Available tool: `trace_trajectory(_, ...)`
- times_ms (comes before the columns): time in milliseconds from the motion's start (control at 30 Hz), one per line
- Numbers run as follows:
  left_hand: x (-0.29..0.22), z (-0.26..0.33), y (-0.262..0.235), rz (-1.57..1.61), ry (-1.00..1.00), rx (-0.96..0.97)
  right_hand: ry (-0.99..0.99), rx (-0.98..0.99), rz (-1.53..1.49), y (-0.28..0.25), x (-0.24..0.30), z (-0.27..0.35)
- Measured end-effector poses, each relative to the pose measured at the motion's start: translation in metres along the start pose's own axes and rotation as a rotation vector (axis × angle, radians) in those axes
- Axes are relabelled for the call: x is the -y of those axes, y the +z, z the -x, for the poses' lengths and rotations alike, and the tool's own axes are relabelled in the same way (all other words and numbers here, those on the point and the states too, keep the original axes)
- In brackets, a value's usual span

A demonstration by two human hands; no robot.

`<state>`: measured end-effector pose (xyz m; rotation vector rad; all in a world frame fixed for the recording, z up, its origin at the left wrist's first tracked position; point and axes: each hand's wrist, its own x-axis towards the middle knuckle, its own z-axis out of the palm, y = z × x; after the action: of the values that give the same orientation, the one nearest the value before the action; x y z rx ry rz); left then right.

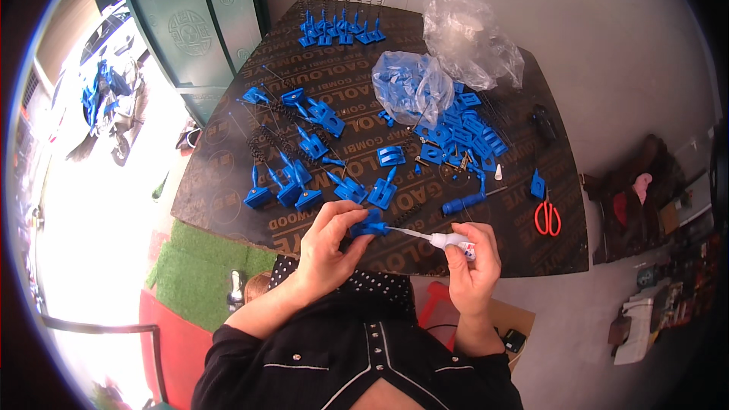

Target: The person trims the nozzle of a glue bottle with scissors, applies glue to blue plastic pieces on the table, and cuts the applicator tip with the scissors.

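Head view: pinching a small blue plastic piece (370, 223) between thumb and fingers of the left hand (328, 241), just over the near edge of the dark printed bench (505, 235). Gripping a small white squeeze bottle (454, 244) in the right hand (472, 266), long thin nozzle (410, 232) pointing left at the narrow end of the blue piece. Can't tell touching from just beside at the tip. Can't read the full shape of the blue piece either, partly covered by the left fingers. Both hands closed narrow around small things, near each other. Just beyond, on the bench: blue assemblies (295, 175) with dark coil springs, lying loosely left of centre; similar spring-topped assemblies (345, 28) standing grouped at the far edge. Right of centre: heap of loose blue parts (463, 130), next to a clear bag of blue parts (410, 83) and a second crumpled clear bag (471, 38). Nearer the right hand: blue-handled tool (463, 203) with thin shaft, and small white cone (498, 172). Farther right: red-handled scissors (547, 218), well apart from both hands.
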<state>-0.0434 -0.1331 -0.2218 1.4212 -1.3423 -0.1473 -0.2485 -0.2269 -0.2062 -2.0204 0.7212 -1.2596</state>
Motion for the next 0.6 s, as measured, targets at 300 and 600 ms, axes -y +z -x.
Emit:
trace_trajectory(300,0.0006,0.0004,0.0013,-0.087,0.052,-0.023,-0.099,0.0,0.143,-0.0033,0.0094,-0.0058)
trace_trajectory(600,-0.0001,0.0016,0.0002,0.049,-0.08,0.03,-0.112,0.013,0.143,-0.0051,0.0099,-0.0072)
